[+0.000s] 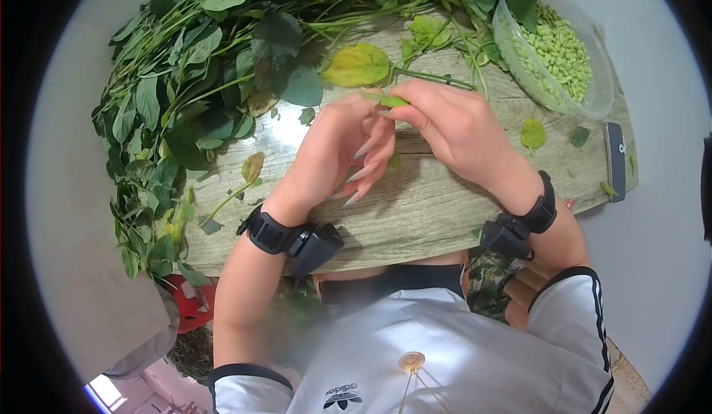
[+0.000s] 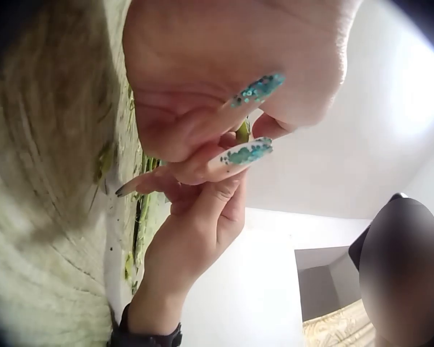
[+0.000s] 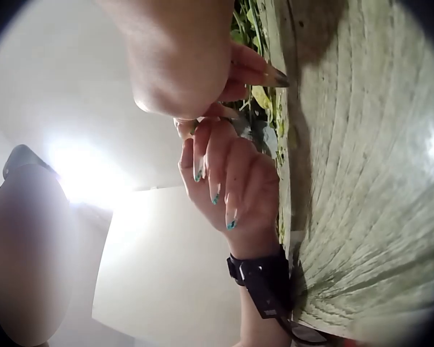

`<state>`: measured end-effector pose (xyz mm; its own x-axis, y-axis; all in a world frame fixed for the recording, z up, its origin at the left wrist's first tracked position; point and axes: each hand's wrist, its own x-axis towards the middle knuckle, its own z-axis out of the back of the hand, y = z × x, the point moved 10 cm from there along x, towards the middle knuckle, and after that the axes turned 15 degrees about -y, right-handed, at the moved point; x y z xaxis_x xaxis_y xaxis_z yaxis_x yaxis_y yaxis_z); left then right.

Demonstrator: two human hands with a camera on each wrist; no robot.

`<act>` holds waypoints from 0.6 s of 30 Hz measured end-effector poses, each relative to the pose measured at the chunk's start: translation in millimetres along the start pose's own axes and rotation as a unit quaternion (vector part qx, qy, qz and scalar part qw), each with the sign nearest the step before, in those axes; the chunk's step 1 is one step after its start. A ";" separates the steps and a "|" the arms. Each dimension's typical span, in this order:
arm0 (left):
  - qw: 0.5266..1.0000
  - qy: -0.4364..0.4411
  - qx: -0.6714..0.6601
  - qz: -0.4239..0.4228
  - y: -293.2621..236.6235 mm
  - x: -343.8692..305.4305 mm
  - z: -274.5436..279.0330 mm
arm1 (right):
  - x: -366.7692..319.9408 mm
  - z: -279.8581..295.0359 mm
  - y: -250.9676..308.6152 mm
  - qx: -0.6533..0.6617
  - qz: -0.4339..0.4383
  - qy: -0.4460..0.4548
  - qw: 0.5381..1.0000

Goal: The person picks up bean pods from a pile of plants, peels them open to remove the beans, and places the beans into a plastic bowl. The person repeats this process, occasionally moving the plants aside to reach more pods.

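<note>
Between the two hands, above the middle of the table, is a green pod (image 1: 387, 100). The left hand (image 1: 334, 150) pinches its left end with thumb and index finger, the other fingers loosely bent below. From the right, the right hand (image 1: 463, 128) pinches the other end. A bit of green (image 2: 243, 131) shows between the fingers in the left wrist view. In the right wrist view the left hand (image 3: 235, 173) faces the camera with long glittered nails, and the fingers hide most of the pod.
Leafy stalks (image 1: 185, 80) are heaped along the table's back and left. A clear tub (image 1: 512, 50) of shelled green beans (image 1: 560, 54) stands at the back right. A dark flat object (image 1: 615, 162) lies at the right edge, and a yellow leaf (image 1: 356, 65) lies beyond the hands.
</note>
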<state>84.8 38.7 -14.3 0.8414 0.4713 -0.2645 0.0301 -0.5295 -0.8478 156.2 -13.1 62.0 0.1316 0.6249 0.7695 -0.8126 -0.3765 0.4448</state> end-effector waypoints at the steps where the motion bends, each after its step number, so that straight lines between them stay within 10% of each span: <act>1: 1.000 -0.011 0.009 0.007 -1.4 -0.1 -0.5 | 0.3 -0.5 2.9 -0.010 0.018 0.007 1.000; 18: 0.988 -0.135 0.064 -0.036 -6.9 -0.9 10.1 | -1.3 -7.0 -1.5 0.009 -0.028 0.020 0.999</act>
<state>78.5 49.0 -12.9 0.6645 0.6843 -0.3003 0.0017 -0.4032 -0.9151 153.2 -8.5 57.1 0.1537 0.6725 0.7239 -0.7944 -0.3516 0.4953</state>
